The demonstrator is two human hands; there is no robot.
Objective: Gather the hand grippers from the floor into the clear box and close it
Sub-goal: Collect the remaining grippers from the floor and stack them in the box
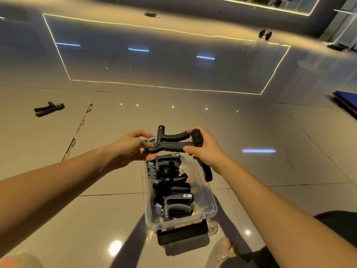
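Observation:
A black hand gripper point(170, 143) with a steel spring is held level above the far end of the clear box point(209, 207). My left hand point(129, 147) pinches its spring end. My right hand point(204, 149) grips its handle ends together with a second black gripper point(205, 170), which hangs down from that palm. Several black hand grippers point(172, 190) lie packed inside the open box. Another gripper point(49, 108) lies on the tiled floor at the far left.
A small dark object point(150, 14) lies far ahead on the floor. A dumbbell point(265, 34) sits at the far right. A blue mat point(346, 101) lies by the right edge. The box's black latch point(182, 234) faces me. My foot point(222, 252) rests beside the box.

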